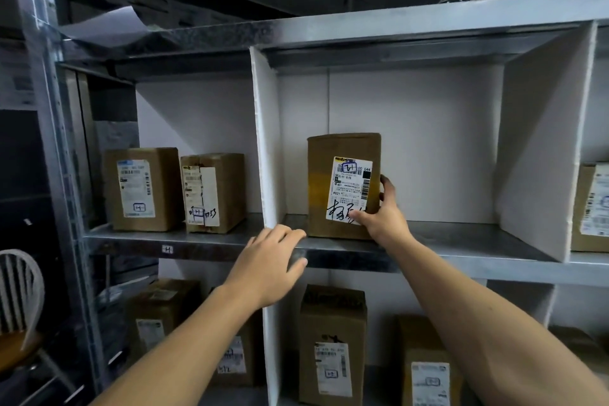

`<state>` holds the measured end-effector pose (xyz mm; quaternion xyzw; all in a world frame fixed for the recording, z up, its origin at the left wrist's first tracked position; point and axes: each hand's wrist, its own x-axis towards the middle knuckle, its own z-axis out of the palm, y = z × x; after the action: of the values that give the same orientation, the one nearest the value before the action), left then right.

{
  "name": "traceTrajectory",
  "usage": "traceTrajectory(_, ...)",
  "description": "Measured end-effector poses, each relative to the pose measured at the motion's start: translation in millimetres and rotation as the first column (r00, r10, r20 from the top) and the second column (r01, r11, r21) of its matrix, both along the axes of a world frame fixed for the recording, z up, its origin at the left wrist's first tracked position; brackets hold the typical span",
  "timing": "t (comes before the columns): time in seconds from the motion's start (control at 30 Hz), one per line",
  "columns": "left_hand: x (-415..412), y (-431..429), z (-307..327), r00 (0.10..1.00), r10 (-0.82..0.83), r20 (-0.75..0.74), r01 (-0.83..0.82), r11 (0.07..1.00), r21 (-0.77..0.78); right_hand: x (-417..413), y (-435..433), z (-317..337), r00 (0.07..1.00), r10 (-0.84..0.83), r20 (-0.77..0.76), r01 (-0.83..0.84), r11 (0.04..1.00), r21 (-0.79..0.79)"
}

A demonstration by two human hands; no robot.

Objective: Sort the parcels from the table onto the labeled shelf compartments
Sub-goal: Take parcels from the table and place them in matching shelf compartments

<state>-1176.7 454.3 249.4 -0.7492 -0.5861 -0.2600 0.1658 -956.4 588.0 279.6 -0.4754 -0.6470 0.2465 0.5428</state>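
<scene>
A brown cardboard parcel [342, 184] with a white shipping label stands upright on the metal shelf [461, 234], in the middle compartment between two white dividers. My right hand [382, 214] grips its lower right corner, thumb across the label and fingers round the right side. My left hand [273, 260] hovers at the shelf's front edge just left of the parcel, fingers relaxed and holding nothing.
Two labeled parcels [141, 188] [214, 191] stand in the left compartment, above a small tag [167, 249] on the shelf edge. Another parcel [590, 208] shows at far right. Several parcels fill the lower shelf [333, 343]. A white chair [19, 287] stands at the left.
</scene>
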Motion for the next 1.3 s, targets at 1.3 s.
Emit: traceTrajectory(1.3, 583, -125, -118, 0.673, -0.737, -0.056, 0.695, 0.656, -0.293, 545, -412, -172, 0.118, -0.408, 0.905, 0.787, 0.595, 0.165)
